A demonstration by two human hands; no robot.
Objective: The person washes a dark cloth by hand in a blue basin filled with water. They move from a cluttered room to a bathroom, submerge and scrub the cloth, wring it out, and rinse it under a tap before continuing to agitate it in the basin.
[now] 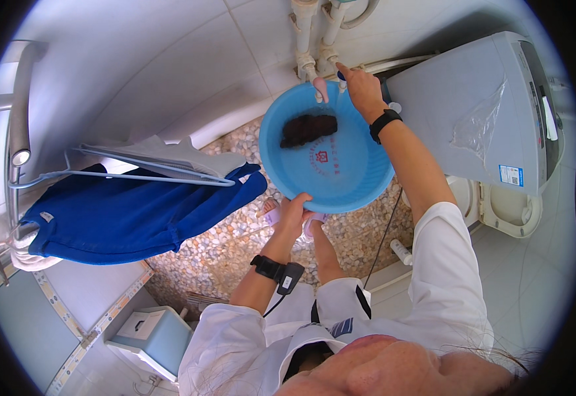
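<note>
A round light-blue plastic basin (360, 178) is in front of me, below two taps on the wall pipes. Inside it lies a dark brown, wet-looking clump (309, 130); whether it is cloth or something else I cannot tell. My left hand (293, 215) grips the basin's near rim, thumb on top and fingers underneath. Over the far right rim, my right hand (365, 91) is at a tap (342, 80) with a dark blue part, index finger reaching over it; its other fingers are partly hidden. A second tap (321, 89) with a pink piece stands just left.
A grey washing machine (453, 105) stands at the right, with a toilet seat (509, 208) nearby. Blue clothing (136, 214) hangs on a hanger (169, 175) at the left, close to the basin. The floor is pebbled (215, 244). A white bottle (401, 252) lies at the lower right.
</note>
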